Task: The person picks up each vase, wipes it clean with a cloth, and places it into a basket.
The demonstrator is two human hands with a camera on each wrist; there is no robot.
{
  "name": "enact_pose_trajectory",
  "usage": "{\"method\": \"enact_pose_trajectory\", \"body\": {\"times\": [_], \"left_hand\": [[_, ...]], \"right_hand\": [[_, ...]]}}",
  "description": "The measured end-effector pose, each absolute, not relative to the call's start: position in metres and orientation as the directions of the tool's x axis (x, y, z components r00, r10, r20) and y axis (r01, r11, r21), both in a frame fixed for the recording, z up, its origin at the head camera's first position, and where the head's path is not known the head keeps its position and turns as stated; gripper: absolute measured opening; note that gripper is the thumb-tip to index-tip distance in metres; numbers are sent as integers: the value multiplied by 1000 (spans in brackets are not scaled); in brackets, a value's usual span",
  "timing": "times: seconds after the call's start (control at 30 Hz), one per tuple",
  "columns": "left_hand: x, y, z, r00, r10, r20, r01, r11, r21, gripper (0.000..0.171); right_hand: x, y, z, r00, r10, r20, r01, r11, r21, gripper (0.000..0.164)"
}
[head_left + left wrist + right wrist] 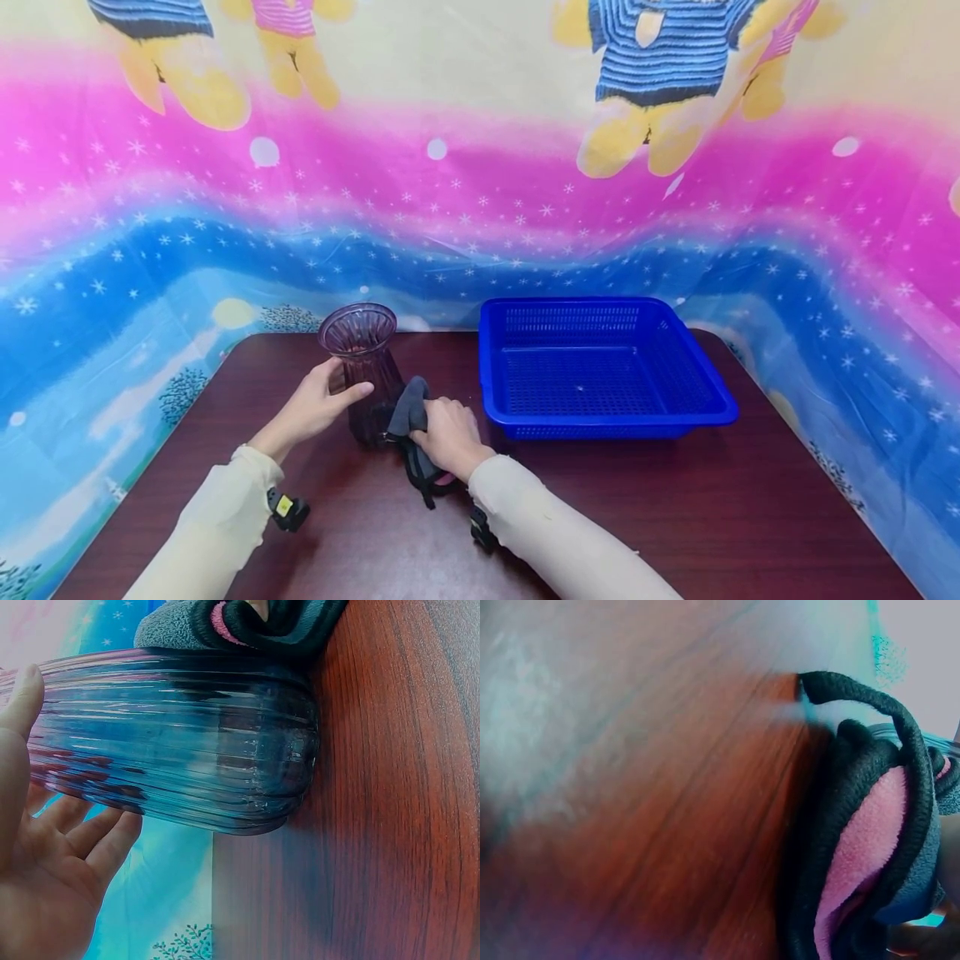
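Note:
A ribbed, purple-tinted glass vase (367, 375) with a flared rim stands upright at the left-middle of the table. My left hand (315, 408) holds it below the neck, thumb across the front and fingers round the far side; in the left wrist view the fingers (112, 836) show along the glass. Bunched in my right hand (452, 435) is a grey cloth (409, 408) with black edging and a pink side, which lies against the vase's lower right side. The right wrist view shows the folded cloth (870, 832) close up, with a black loop; most of that hand is hidden there.
A blue perforated plastic basket (607, 421) stands on the right of the dark red-brown wooden table (360, 542). Behind the table hangs a printed backdrop (480, 200) with bears and snowflakes. Each wrist carries a small black camera (287, 510).

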State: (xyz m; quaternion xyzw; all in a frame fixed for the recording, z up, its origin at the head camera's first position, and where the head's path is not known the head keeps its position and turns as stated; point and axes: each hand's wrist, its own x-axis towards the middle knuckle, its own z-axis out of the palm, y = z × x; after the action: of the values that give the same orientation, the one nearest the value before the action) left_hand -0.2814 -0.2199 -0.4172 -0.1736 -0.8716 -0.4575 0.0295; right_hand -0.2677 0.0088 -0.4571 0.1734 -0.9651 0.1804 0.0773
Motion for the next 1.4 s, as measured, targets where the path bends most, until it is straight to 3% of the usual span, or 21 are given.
{"method": "enact_pose_trajectory", "body": {"times": [0.9,1.4], "left_hand": [[-283,-221,-420,-933,276,231,348,526,776,60],[-281,-220,-417,-932,285,222,345,522,780,62]], "right_hand": [[-269,7,-456,-929,-294,225,-356,875,-327,20],[-269,5,-431,-919,-292,266,-379,842,-383,21]]}}
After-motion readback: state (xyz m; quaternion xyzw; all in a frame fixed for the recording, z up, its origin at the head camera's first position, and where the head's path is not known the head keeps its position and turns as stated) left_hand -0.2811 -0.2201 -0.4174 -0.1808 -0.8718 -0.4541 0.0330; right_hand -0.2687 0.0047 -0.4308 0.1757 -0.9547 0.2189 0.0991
